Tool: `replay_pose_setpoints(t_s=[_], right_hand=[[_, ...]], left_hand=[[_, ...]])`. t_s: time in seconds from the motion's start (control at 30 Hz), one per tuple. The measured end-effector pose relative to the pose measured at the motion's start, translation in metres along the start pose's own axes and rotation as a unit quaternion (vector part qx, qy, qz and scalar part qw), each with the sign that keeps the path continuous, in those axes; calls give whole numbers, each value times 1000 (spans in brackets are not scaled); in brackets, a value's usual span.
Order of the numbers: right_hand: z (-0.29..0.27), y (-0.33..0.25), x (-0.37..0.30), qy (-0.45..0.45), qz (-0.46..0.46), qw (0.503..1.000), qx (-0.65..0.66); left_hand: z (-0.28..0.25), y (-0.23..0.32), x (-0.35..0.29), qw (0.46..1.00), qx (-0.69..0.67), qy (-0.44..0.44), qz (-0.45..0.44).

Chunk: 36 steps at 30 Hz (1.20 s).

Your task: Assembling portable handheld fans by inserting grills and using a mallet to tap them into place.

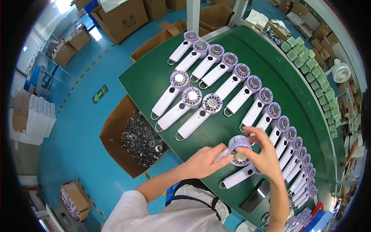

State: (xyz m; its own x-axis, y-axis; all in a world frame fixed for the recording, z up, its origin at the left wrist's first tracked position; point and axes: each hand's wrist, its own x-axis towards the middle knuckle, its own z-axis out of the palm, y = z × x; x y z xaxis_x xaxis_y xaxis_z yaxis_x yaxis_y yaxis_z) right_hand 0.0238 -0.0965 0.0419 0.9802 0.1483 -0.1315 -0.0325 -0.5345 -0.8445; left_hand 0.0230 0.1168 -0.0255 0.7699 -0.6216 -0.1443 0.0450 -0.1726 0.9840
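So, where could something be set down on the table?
Widest: the bare green table between the long fan row and pale green parts. Also the corner left of the three separate fans. Crowded: around the right hand and lower right, where that row tightens.

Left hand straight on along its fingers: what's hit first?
Left hand would meet the held purple fan head first, right at its fingertips; then probably the right hand, depth unclear.

A glossy black rectangular slab [255,196] lies on a green-topped worktable [255,50]; left of the worktable, a green arrow sign [100,94] marks the blue floor [79,154]. A large brown cardboard carton [120,24] stands beyond its far left, a white round-headed fan [341,72] beyond its right.
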Motion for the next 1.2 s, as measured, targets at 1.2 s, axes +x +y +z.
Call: replay_pose_setpoints(t_s=[1.2], right_hand=[[21,215,-390,549,355,706,-274]], left_hand=[[15,-16,-1,970,-54,101,-212]])
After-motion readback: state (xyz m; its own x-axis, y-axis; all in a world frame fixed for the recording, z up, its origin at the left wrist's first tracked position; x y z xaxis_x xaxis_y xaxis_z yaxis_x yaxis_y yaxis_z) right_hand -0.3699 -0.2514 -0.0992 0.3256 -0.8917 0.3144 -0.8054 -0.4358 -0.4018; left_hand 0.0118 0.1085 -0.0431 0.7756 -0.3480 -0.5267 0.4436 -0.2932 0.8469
